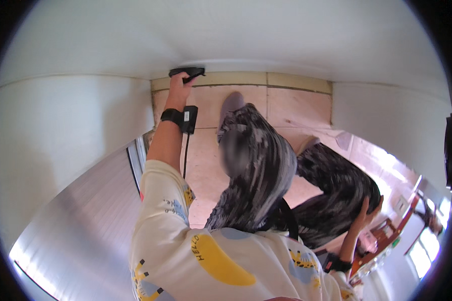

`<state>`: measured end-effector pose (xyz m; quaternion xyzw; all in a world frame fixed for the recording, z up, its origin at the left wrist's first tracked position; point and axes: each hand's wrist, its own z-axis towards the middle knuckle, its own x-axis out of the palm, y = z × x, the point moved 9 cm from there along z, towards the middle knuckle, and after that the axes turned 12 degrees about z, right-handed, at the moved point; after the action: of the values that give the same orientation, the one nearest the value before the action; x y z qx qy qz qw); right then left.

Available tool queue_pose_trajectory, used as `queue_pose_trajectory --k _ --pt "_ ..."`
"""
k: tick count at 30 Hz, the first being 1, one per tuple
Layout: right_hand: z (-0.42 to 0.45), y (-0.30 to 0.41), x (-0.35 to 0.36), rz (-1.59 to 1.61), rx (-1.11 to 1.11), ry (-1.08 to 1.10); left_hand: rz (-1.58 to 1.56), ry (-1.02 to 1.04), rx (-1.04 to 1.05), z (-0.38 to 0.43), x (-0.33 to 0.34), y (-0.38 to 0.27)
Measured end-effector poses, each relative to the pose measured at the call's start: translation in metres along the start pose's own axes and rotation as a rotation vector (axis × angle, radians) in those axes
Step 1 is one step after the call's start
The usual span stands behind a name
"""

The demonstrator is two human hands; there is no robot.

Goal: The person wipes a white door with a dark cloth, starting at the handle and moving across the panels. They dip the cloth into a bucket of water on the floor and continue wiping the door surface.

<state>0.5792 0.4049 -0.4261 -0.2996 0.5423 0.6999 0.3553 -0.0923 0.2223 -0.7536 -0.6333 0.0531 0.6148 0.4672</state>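
Observation:
My left hand (181,81) is closed on a black handled tool (188,71), possibly a brush or scraper. The tool is against the lower part of the white wall (229,37), just above the yellowish skirting tiles (233,78). Its working face is hidden. At the lower right, my right hand (366,216) has its fingers apart beside my bent right knee and holds nothing visible. Both wrists wear black straps with small devices, and a cable runs from the left one.
Pink floor tiles (203,158) lie under my slippers (231,103). White side walls stand left (79,113) and right (380,101). A ribbed, shiny panel (86,210) is at the lower left. Wooden furniture (403,222) with things on it stands beyond my right hand.

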Motion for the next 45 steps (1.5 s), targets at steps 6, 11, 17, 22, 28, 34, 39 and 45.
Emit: queue_pose_trajectory --k 6,11,17,22,28,34,39,45 --pt "0.011 0.016 0.014 0.032 -0.014 0.01 -0.437 0.338 0.039 0.015 -0.011 -0.184" --pt "0.01 0.025 0.007 -0.007 0.04 0.029 -1.492 0.594 -0.382 0.015 -0.02 -0.251" --pt "-0.019 0.114 0.045 0.803 -0.087 0.387 -1.236 0.709 -0.435 -0.059 -0.149 -0.346" --pt "-0.025 0.196 0.14 1.39 0.162 0.778 -0.925 0.9 -0.118 -0.135 -0.139 -0.43" --pt "-0.042 0.123 0.222 1.663 0.91 0.557 -0.715 1.13 -0.125 -0.151 -0.044 -0.441" --pt "-0.036 0.048 0.375 2.062 1.318 0.611 -0.669 1.226 -0.041 -0.095 -0.025 -0.426" --pt "-0.01 0.023 0.455 2.129 1.406 0.514 -0.09 1.058 0.434 -0.077 -0.024 -0.425" --pt "0.0 0.036 0.546 2.037 1.517 0.43 0.447 1.222 0.672 -0.114 -0.006 -0.404"
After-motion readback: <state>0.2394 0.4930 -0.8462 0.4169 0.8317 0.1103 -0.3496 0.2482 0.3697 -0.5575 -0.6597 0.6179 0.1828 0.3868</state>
